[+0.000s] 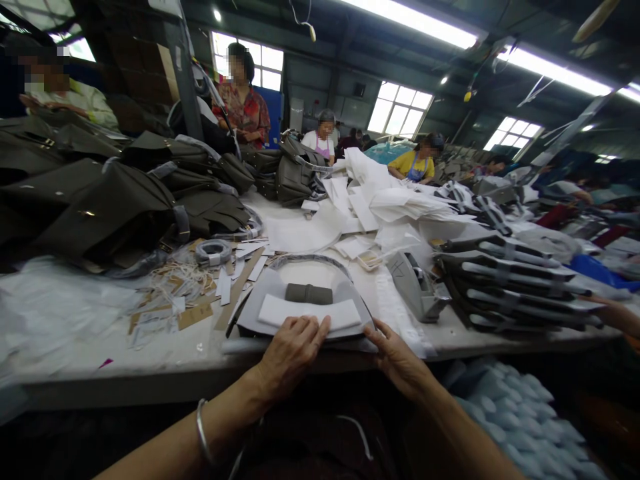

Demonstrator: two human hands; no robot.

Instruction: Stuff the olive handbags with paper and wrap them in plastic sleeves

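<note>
"Where was the foam strip (310, 312)?"

"At lower centre of the frame, across a flat dark bag (249, 325), just below a rolled dark piece (309, 294)."

"And the 2 hands?"

"The left hand (297, 343) rested on the strip, fingers curled; I couldn't tell whether they gripped it. The right hand (397, 353) held the bag's right edge between thumb and fingers."

"How would it all have handled?"

"The strip looked light, soft and easily dented, best taken by its 2 ends. The bag seemed pliable, firmest at its edges."

"Beyond that?"

"A grey tape dispenser (414, 287) right of centre, white sheets (370, 193) at upper centre, dark bags (110, 207) at left."
</note>
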